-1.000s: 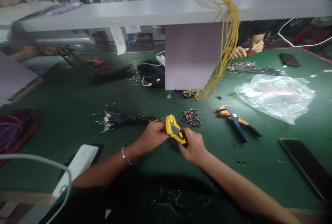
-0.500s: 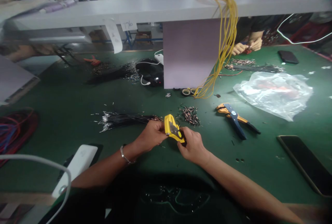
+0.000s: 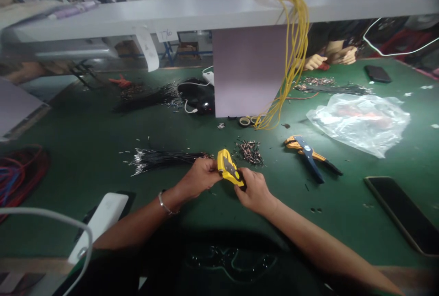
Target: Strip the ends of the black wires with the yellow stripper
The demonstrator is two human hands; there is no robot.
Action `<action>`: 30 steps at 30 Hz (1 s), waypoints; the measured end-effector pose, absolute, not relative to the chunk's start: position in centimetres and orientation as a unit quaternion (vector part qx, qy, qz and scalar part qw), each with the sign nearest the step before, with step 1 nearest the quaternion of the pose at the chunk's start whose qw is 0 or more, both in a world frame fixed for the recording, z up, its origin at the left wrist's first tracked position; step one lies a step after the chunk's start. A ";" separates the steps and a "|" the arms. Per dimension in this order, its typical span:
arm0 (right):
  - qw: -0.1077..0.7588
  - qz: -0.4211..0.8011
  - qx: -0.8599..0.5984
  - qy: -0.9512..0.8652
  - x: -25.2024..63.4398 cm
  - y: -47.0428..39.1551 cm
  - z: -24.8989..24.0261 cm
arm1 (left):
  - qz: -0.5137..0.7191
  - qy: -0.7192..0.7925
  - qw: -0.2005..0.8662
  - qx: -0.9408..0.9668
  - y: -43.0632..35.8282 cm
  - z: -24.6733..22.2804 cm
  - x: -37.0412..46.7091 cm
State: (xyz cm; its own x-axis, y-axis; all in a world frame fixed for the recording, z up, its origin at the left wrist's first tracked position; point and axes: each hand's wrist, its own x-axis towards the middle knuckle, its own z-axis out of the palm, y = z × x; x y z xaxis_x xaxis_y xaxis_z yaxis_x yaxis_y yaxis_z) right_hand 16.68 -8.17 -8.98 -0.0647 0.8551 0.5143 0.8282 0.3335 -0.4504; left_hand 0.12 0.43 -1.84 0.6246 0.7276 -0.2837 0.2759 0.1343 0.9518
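Just right of centre, my right hand (image 3: 255,191) is wrapped around a yellow and dark grey wire stripper (image 3: 229,168), its head pointing up and left. My left hand (image 3: 202,177), with a bracelet at the wrist, has its fingers pinched together against the left side of the stripper's head. What those fingers hold is too small or hidden to make out. Behind the left hand lies a bundle of black wires (image 3: 164,158) with bright ends fanned to the left. Beyond the stripper is a pile of short dark and coppery offcuts (image 3: 250,152).
Blue-orange pliers (image 3: 307,154), a clear plastic bag (image 3: 360,122) and a phone (image 3: 401,213) lie to the right. Yellow wires (image 3: 297,53) hang from the shelf (image 3: 192,10). A white power bank (image 3: 103,223) lies left. Another person's hands (image 3: 329,58) work across the table.
The whole view has shifted slightly. Both my hands and the stripper keep nearly the same position. The other person's hands across the table have moved a little farther apart.
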 end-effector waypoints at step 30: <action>0.500 0.490 -0.587 -0.405 17.4 -6.6 -7.9 | 0.246 0.479 0.624 0.566 3.2 -3.5 0.1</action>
